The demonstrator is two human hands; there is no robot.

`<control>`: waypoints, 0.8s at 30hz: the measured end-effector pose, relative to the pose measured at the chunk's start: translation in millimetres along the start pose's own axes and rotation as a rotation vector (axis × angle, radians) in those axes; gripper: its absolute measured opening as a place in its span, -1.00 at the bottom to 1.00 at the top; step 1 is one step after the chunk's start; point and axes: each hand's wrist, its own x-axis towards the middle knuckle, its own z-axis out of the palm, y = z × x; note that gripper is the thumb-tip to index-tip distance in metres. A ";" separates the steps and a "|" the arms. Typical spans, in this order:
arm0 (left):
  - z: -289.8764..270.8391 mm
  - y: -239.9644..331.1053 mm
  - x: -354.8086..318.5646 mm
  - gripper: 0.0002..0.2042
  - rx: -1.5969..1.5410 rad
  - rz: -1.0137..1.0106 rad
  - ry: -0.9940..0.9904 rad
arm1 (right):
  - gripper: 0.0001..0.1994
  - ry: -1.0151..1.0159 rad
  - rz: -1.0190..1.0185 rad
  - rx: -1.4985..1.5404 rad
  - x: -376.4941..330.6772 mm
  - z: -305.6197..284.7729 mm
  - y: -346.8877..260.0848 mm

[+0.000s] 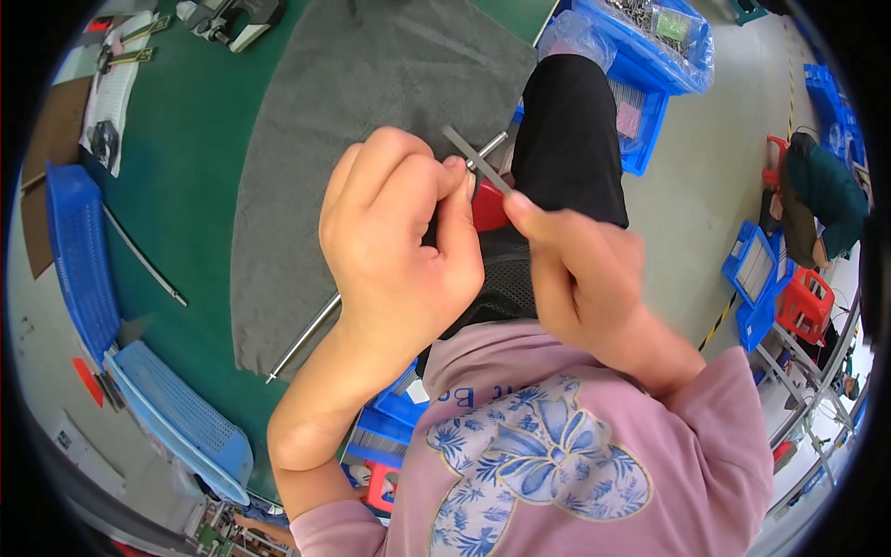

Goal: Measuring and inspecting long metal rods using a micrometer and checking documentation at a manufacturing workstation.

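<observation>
My left hand (401,227) is closed around a thin metal rod (304,338), pinching it near its upper end between thumb and fingers. The rod's tip sticks out past the fingertips, and a long lower part that looks like the same rod slants down to the left over the cloth. In my right hand (589,269), which is closed too, is a flat grey file (492,176). The file lies across the rod close to my left fingertips and appears to touch it. My palm hides the rod's middle, and my right fingers cover the file's near end.
A grey cloth (316,102) covers part of the green table (176,223). On the left are blue baskets (79,251), a thin curved rod (144,252) and a micrometer-like tool (232,19). Blue bins (650,139) of metal parts stand beyond my leg. Another person (826,195) is at far right.
</observation>
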 end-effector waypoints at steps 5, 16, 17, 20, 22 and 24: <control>-0.2 2.1 0.1 -0.85 0.008 -0.005 -0.012 | -0.73 0.006 -0.026 -0.042 30.0 11.3 -2.9; -0.5 2.3 -1.3 -0.85 -0.003 -0.005 -0.001 | -0.68 0.009 0.005 0.011 15.4 6.2 -4.7; -0.3 1.7 -1.1 -0.85 0.002 -0.007 0.003 | -0.68 0.038 0.004 0.015 7.6 3.2 -3.4; 0.8 2.6 -1.7 -0.85 -0.018 -0.012 -0.005 | -0.68 0.021 0.016 0.028 9.1 1.9 -2.7; -0.3 1.5 0.6 -0.85 0.022 0.015 -0.005 | -0.69 -0.001 0.001 0.009 26.8 8.3 -4.5; 0.1 3.6 -1.3 -0.85 0.003 0.002 -0.003 | -0.68 -0.002 0.013 -0.017 24.1 8.6 -6.4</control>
